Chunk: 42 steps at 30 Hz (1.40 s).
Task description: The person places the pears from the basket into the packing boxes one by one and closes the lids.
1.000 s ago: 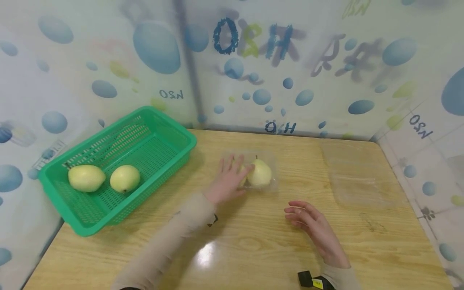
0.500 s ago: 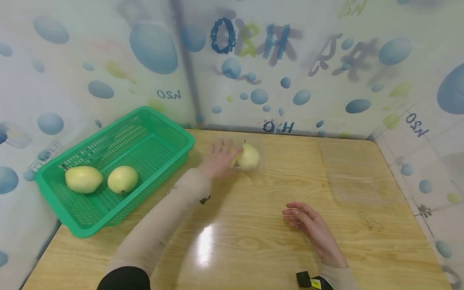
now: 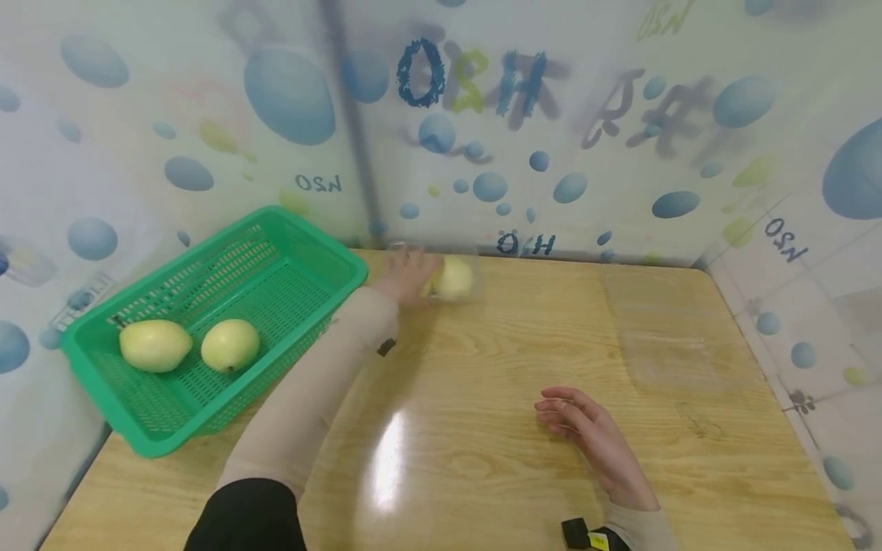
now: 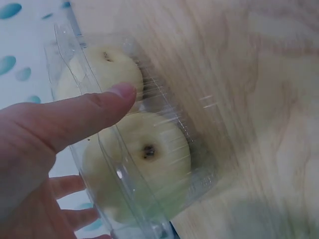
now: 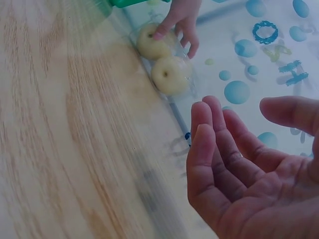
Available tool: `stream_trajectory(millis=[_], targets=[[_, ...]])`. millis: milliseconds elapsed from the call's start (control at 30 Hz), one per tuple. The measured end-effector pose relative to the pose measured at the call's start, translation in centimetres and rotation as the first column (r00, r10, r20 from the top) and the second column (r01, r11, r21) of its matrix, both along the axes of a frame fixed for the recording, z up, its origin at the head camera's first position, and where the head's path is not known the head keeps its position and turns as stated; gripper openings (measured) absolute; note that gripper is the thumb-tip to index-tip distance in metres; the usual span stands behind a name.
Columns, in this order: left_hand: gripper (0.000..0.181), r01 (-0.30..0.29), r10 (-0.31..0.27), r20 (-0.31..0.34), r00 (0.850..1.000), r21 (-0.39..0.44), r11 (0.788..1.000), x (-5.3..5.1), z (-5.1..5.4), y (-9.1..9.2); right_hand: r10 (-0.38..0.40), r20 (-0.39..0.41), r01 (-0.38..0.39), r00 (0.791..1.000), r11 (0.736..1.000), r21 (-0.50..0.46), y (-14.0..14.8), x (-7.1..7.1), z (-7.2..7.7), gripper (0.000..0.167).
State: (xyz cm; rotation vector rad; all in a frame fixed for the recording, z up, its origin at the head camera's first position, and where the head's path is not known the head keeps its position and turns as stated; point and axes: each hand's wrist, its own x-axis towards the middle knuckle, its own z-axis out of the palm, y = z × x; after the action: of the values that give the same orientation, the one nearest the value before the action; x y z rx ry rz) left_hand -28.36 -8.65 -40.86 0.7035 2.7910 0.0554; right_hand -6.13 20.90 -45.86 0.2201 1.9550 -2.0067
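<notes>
Near the table's back edge, a clear plastic box (image 4: 202, 181) holds two pale yellow pears; one pear (image 3: 455, 278) shows beside my left hand (image 3: 405, 275). My left hand spans the box, its thumb (image 4: 107, 107) across the near side and its fingers along the far side. Seen by the left wrist camera, both pears show through the plastic, the lower pear (image 4: 144, 164) with a dark hollow at its end. My right hand (image 3: 596, 440) holds nothing above the table on the right, fingers loosely bent and thumb apart.
On the left stands a green mesh basket (image 3: 148, 444) with two more pears (image 3: 230, 346) in it. A flat, clear plastic piece (image 3: 678, 337) lies at the back right. Patterned walls (image 3: 482, 153) border the wooden table (image 3: 496, 459).
My left hand and the box of pears have moved away from me and a little left, to the table's back edge. My right hand has hardly moved.
</notes>
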Motion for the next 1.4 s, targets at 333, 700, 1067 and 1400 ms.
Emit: stream_trajectory(millis=[333, 700, 1067, 1400], targets=[[0.085, -0.043, 0.043, -0.012, 0.999, -0.048, 0.998, -1.0, 1.2, -0.3, 0.019, -0.057, -0.018, 0.998, 1.0, 0.025, 0.6, -0.2, 0.5, 0.045], [0.091, -0.065, 0.065, 0.001, 0.998, -0.03, 0.997, -1.2, 1.5, -0.4, 0.148, -0.123, -0.113, 0.981, 0.962, 0.25, 3.7, -1.5, 2.3, 0.046], [0.085, -0.09, 0.09, 0.001, 0.996, -0.056, 0.994, -1.7, 1.2, -0.5, 0.254, -0.257, -0.144, 0.932, 0.913, 0.381, 8.9, -2.5, 4.4, 0.035], [0.073, -0.088, 0.085, -0.037, 0.996, -0.118, 0.989, -1.3, 1.3, -0.4, 0.309, -0.242, -0.128, 0.92, 0.82, 0.558, 16.9, -4.0, 5.9, 0.028]])
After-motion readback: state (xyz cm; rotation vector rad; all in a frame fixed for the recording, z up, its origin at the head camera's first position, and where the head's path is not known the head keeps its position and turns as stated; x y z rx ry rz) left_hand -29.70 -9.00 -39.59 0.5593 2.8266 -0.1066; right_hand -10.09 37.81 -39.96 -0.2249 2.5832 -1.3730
